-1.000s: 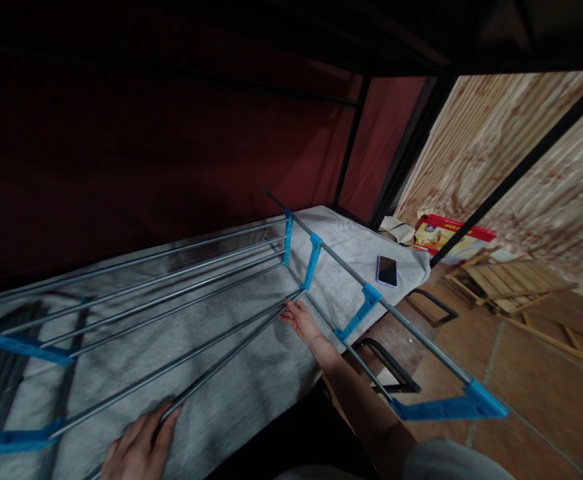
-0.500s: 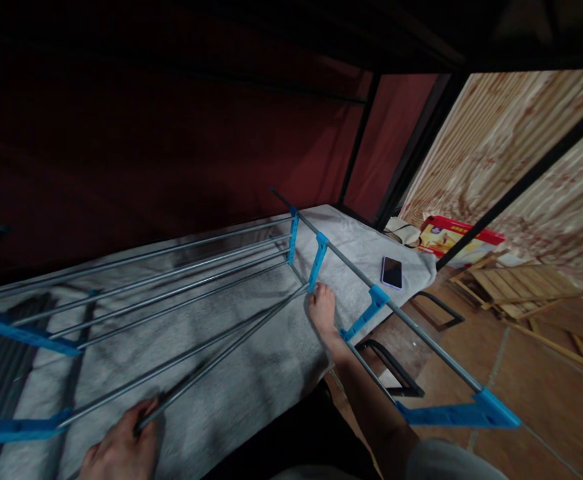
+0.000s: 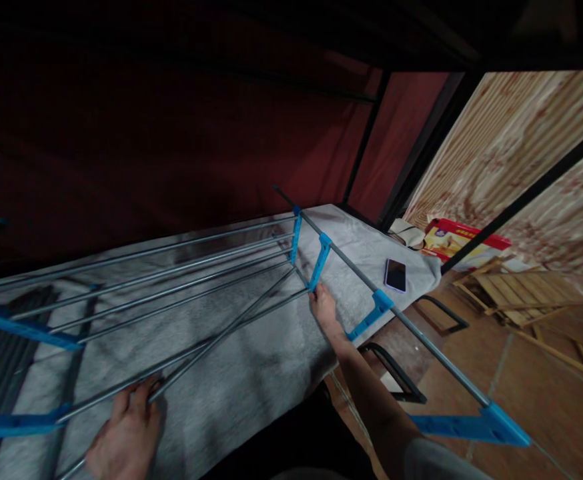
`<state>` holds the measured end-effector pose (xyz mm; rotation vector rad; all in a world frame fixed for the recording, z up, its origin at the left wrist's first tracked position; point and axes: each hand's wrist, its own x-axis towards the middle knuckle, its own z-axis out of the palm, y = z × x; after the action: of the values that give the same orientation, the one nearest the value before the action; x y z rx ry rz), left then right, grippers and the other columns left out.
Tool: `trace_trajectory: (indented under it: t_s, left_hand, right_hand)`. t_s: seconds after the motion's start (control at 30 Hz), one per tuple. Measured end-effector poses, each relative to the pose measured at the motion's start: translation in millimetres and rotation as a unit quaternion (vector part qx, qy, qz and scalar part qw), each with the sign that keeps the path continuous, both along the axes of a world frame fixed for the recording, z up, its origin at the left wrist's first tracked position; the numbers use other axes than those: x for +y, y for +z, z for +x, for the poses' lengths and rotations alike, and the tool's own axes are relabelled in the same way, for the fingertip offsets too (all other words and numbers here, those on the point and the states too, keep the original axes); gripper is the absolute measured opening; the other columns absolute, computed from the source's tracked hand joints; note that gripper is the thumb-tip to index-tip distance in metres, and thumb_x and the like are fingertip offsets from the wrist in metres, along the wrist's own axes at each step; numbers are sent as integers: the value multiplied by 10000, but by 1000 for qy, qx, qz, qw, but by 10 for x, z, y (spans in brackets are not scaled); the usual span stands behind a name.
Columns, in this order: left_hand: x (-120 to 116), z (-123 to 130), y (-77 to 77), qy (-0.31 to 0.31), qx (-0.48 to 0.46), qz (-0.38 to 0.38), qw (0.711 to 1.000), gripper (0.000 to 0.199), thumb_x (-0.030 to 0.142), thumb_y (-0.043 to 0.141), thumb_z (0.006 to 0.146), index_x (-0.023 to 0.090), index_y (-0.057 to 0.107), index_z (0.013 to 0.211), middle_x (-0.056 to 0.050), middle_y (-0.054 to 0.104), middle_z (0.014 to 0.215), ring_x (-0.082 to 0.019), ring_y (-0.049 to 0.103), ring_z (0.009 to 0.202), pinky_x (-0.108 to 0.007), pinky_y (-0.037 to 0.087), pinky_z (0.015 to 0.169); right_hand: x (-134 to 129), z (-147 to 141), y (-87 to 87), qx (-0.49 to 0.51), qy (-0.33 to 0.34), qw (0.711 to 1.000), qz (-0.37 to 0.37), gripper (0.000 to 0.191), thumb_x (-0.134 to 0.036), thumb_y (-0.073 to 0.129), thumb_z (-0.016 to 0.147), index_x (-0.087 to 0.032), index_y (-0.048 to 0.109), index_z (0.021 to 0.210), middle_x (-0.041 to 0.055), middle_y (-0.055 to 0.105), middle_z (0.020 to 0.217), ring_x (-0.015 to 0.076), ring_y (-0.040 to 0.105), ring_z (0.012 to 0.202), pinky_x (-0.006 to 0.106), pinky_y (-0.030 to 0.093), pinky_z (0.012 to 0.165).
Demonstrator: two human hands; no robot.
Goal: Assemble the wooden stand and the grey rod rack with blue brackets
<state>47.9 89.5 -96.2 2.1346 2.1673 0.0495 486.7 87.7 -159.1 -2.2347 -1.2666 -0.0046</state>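
A partly assembled rack of grey metal tubes (image 3: 186,265) and blue plastic brackets (image 3: 319,261) lies on the pale cloth (image 3: 251,380). My left hand (image 3: 126,423) is closed around a loose metal tube (image 3: 216,340). That tube slants up to the right, crosses the rack's front tube and ends close to the right-side frame. At the lower end of a blue bracket, where the front tube meets it, my right hand (image 3: 323,307) has its fingers closed. Its fingertips are partly hidden, but they appear to grip this joint.
Dark tubes (image 3: 1,360) lie on the left. A phone (image 3: 395,275) rests on the cloth at right. Black handle-shaped frames (image 3: 396,373), folded wooden furniture (image 3: 531,293) and a red-yellow box (image 3: 464,240) are beyond. A black post (image 3: 526,200) stands at right.
The loose tube's far end has moved from beside my right hand to farther back, so it now crosses the front tube. My left hand has shifted slightly up; my right hand stays at the joint.
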Motion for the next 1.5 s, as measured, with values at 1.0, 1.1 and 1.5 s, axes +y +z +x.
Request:
trace_trajectory:
  t_s: [1.0, 1.1, 1.5]
  left_hand:
    - [189, -65, -19, -97, 65, 87, 989, 518, 230, 276, 978, 227, 540, 1423, -60, 582, 1376, -208, 632, 843, -352, 501, 745]
    - [155, -69, -32, -89, 43, 85, 991, 514, 258, 273, 987, 247, 535, 1428, -43, 531, 1443, -191, 643, 848, -328, 501, 707]
    - [130, -114, -77, -77, -9, 52, 996, 530, 173, 362, 939, 251, 510, 1442, -74, 522, 1462, -218, 657, 981, -353, 516, 858]
  right_hand:
    - [-32, 48, -5, 3, 36, 999, 32, 278, -198, 447, 919, -147, 578, 1159, 147, 642, 1131, 245, 591, 1058, 355, 457, 929]
    - [-46, 49, 16, 21, 45, 998, 45, 290, -221, 459, 907, -160, 576, 1166, 133, 642, 1109, 239, 587, 1045, 354, 458, 925]
    - [-83, 136, -60, 132, 73, 985, 84, 468, -469, 427, 874, -156, 608, 1172, 140, 682, 1052, 251, 621, 935, 386, 486, 869]
